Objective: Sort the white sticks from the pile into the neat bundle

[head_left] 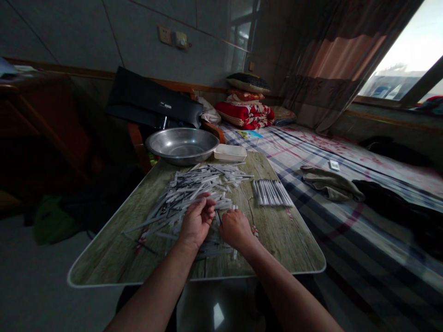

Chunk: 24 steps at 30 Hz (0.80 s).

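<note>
Ahead, the heap of white tubes (199, 182) lies nearer the left hand (196, 222) than the right hand (236, 228); both curl, just apart, grips unclear.

The wood-patterned desk (114, 258) carries a heap of sticks (194, 184), a row of sticks (272, 192), a metal basin (183, 144) and a tray (230, 157).

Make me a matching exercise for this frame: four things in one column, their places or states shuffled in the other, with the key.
1. loose white sticks
2. metal basin
3. row of white sticks
4. curtain

A. lined up side by side on the table's right
B. hanging beside the window
C. jumbled in a heap
D. round, silver-grey

Pairs: 1-C, 2-D, 3-A, 4-B
</note>
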Motion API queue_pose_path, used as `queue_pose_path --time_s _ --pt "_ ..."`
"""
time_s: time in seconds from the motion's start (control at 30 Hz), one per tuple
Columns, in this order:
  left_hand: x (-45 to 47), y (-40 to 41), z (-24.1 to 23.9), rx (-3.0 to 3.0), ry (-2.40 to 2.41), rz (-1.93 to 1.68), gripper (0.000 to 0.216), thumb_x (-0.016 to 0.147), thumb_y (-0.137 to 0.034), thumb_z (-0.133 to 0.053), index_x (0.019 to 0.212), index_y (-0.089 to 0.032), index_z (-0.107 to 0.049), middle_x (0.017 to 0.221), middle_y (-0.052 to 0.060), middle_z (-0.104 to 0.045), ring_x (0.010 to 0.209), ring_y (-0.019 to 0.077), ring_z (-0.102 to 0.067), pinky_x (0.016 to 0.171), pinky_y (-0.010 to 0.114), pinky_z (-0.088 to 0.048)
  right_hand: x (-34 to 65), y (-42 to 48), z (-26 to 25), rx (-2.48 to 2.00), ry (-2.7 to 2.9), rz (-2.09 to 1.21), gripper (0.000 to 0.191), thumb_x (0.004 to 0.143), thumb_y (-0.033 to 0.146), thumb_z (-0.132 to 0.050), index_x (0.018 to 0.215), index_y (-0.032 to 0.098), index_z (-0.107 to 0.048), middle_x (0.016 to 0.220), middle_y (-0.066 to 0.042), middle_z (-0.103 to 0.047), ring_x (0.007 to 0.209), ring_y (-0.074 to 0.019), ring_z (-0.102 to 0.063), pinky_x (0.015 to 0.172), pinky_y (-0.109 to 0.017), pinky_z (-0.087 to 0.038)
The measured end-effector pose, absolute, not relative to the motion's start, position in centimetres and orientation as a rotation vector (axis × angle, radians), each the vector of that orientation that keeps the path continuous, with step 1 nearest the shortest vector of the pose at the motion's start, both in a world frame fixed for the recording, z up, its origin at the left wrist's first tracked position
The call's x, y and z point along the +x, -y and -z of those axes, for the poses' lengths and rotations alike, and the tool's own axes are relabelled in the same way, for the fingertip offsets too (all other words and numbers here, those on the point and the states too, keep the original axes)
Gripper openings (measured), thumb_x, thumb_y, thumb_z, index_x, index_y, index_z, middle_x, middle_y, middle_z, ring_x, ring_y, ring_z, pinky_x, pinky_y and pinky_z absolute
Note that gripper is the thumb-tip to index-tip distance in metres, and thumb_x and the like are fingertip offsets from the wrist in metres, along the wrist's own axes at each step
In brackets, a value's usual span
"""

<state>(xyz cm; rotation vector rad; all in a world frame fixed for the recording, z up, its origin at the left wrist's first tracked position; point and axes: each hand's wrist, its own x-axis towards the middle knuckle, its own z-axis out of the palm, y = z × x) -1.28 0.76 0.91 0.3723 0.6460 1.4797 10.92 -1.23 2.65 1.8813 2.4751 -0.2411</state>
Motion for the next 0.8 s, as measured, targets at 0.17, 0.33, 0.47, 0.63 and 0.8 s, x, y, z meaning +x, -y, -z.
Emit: queue_pose_path --time_s 0.17,0.33,0.47,0.63,0.8 --pt "-1.3 -0.7 -0.9 0.394 -0.685 -1.476 0.03 0.065 -0.029 -0.08 0.089 -0.016 -0.069 0.063 -0.002 -0.061 0.049 0.0061 -0.049 0.042 0.016 -0.039 10.9 1.2 -2.8 2.018 -2.466 0.23 0.023 0.078 0.018 -0.054 0.09 0.011 -0.073 0.097 -0.016 -0.071 0.094 -0.0266 -0.063 0.081 -0.033 -0.047" --pt "-1.3 -0.8 -0.7 0.371 -0.794 -1.488 0.028 0.068 -0.031 -0.078 0.09 -0.015 -0.071 0.067 -0.001 -0.061 0.053 0.0067 -0.053 0.043 0.015 -0.042 13.0 1.0 -4.0 2.011 -2.489 0.192 0.019 0.076 0.019 -0.056 0.081 0.012 -0.073 0.092 -0.015 -0.071 0.09 -0.0243 -0.062 0.081 -0.032 -0.044" --pt "-1.3 -1.0 -0.6 0.33 -0.857 -1.517 0.021 0.07 -0.027 -0.076 0.086 -0.014 -0.072 0.077 0.002 -0.066 0.058 0.0087 -0.059 0.044 0.016 -0.047 16.1 0.9 -5.5 1.753 -2.583 0.323 0.012 0.072 0.014 -0.058 0.075 0.014 -0.069 0.083 -0.01 -0.069 0.078 -0.018 -0.06 0.075 -0.028 -0.042" --pt "-1.3 -1.0 -0.7 0.311 -0.801 -1.496 0.01 0.077 -0.019 -0.068 0.085 -0.013 -0.071 0.073 0.003 -0.069 0.06 0.0108 -0.064 0.05 0.019 -0.054 20.2 0.3 -6.0 1.599 -2.656 1.006 0.008 0.07 0.008 -0.058 0.066 0.016 -0.058 0.061 0.002 -0.057 0.055 -0.0078 -0.047 0.054 -0.021 -0.034" --pt "-1.2 -0.8 -0.8 0.276 -0.724 -1.42 0.009 0.083 -0.011 -0.061 0.086 -0.013 -0.069 0.07 0.005 -0.072 0.061 0.014 -0.069 0.058 0.024 -0.059 20.4 -0.9 -4.7 1.542 -2.566 2.462 0.032 0.07 0.024 -0.07 0.097 0.019 -0.054 0.068 0.003 -0.06 0.055 -0.01 -0.054 0.049 -0.021 -0.043"
